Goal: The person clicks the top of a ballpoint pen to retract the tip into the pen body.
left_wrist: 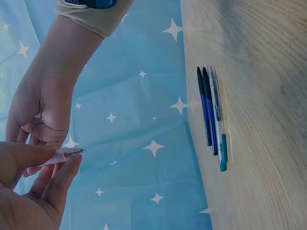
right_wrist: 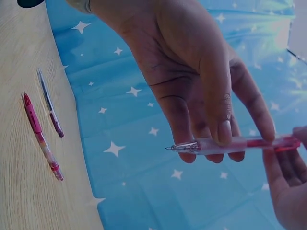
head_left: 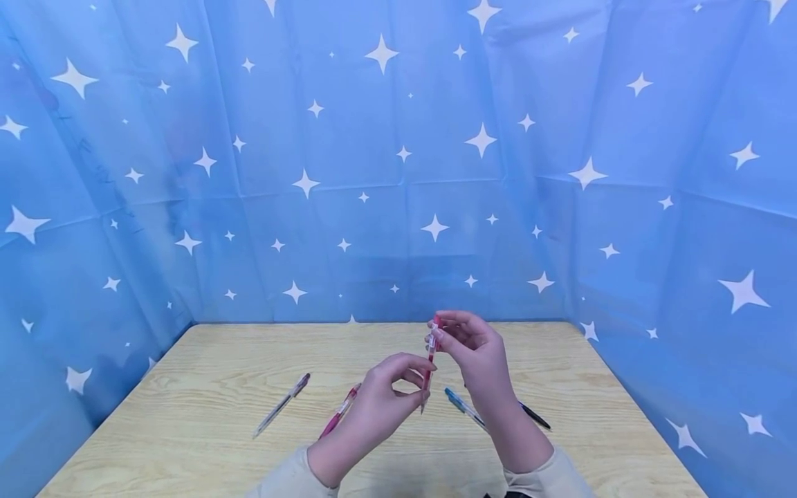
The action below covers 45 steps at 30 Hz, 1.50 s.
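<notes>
A clear-barrelled pen with a red end (head_left: 429, 373) is held in the air above the table, nearly upright with its metal tip downward. My left hand (head_left: 382, 394) pinches the lower barrel between thumb and forefinger. Higher up, my right hand (head_left: 488, 366) grips the red top end with thumb and fingertips. In the right wrist view the pen (right_wrist: 211, 145) lies across the left hand's fingers, and its bare point shows. The left wrist view shows that tip (left_wrist: 73, 152) just past the left thumb and finger; the rest of the pen is mostly hidden there.
On the wooden table (head_left: 218, 366), a clear pen with a purple cap (head_left: 283, 404) and a pink pen (head_left: 330, 425) lie left. To the right are a teal-capped pen (head_left: 461, 402) and two dark blue pens (left_wrist: 207, 108). A blue starry curtain (head_left: 349, 138) encloses the table's back and sides.
</notes>
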Tool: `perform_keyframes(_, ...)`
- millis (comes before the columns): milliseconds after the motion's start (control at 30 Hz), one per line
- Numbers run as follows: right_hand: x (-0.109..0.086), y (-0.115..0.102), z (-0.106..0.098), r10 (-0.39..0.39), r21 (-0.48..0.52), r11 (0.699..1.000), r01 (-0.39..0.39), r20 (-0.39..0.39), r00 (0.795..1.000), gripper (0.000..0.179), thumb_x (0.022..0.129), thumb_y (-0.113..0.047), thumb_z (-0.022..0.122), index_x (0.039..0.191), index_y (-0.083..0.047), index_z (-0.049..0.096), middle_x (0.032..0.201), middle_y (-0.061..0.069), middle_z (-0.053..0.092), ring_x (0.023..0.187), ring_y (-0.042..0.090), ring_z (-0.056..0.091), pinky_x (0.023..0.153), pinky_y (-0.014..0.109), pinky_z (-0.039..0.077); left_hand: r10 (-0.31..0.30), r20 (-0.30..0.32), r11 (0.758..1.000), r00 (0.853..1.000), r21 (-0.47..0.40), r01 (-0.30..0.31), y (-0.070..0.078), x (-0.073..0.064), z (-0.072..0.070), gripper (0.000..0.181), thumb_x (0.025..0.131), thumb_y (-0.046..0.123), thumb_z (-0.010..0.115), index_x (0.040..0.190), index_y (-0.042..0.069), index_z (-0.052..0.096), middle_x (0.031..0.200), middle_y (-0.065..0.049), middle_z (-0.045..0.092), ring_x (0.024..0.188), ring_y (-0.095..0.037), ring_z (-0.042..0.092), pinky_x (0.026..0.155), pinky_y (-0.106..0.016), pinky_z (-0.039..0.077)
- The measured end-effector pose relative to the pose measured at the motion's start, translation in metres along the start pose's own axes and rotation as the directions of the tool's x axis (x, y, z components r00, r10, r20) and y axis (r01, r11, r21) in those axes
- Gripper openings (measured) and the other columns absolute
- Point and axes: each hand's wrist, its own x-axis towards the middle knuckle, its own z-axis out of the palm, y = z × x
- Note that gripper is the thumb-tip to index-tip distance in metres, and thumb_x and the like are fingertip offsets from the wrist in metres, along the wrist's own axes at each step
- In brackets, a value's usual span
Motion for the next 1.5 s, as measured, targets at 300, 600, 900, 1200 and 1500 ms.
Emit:
perform_keyframes(300, -0.003, -0.003, 0.0, -0.01, 0.003, 1.0, 0.01, -0.02, 1.0, 0.027, 0.09, -0.011, 0.071, 0.114, 0.0, 0.066, 0.104, 0.015, 0.066, 0.089, 0.026, 0.067, 0.086, 0.034, 0.055, 0.004, -0.013, 1.0, 1.0, 0.02, -0.003, 0.003, -0.001, 0.001, 0.035, 0.081, -0.01, 0.072, 0.108, 0.012, 0.07, 0.107, 0.001, 0.065, 0.09, -0.017, 0.066, 0.068, -0.023, 0.057)
perform_keyframes(600, -0.005, 0.0, 0.002, -0.086, 0.071, 0.994, 0.088, -0.037, 0.996, 0.024, 0.09, -0.005, 0.069, 0.112, 0.003, 0.066, 0.1, 0.011, 0.067, 0.084, 0.023, 0.068, 0.084, 0.035, 0.056, 0.009, -0.019, 1.0, 1.0, 0.023, -0.009, 0.009, 0.0, 0.001, 0.035, 0.08, -0.01, 0.074, 0.106, 0.013, 0.073, 0.106, -0.005, 0.066, 0.088, -0.013, 0.066, 0.068, -0.023, 0.056)
perform_keyframes(900, -0.005, 0.005, 0.003, -0.127, 0.083, 0.988, 0.128, -0.012, 0.992, 0.024, 0.091, -0.004, 0.068, 0.111, 0.009, 0.064, 0.101, 0.021, 0.066, 0.084, 0.022, 0.068, 0.079, 0.033, 0.057, 0.003, -0.023, 1.0, 1.0, 0.018, -0.002, 0.01, -0.002, 0.0, 0.036, 0.079, -0.011, 0.074, 0.105, 0.014, 0.073, 0.104, -0.002, 0.066, 0.087, -0.014, 0.066, 0.068, -0.023, 0.057)
perform_keyframes(1200, -0.004, 0.006, 0.005, -0.138, 0.096, 0.986, 0.137, 0.004, 0.99, 0.023, 0.091, -0.002, 0.068, 0.11, 0.01, 0.064, 0.098, 0.011, 0.069, 0.083, 0.02, 0.068, 0.079, 0.032, 0.057, -0.001, -0.018, 1.0, 1.0, 0.008, 0.001, 0.009, -0.002, -0.001, 0.033, 0.079, -0.011, 0.074, 0.105, 0.01, 0.072, 0.105, -0.003, 0.065, 0.087, -0.014, 0.066, 0.068, -0.023, 0.057)
perform_keyframes(1500, -0.002, 0.005, 0.0, -0.091, 0.019, 0.996, 0.091, 0.017, 0.996, 0.031, 0.089, -0.004, 0.07, 0.118, 0.003, 0.063, 0.106, 0.017, 0.068, 0.09, 0.022, 0.067, 0.082, 0.032, 0.056, -0.002, 0.012, 0.999, 1.0, 0.047, 0.001, 0.005, -0.001, -0.004, 0.034, 0.08, -0.011, 0.073, 0.106, 0.011, 0.071, 0.103, -0.001, 0.064, 0.087, -0.012, 0.065, 0.067, -0.023, 0.057)
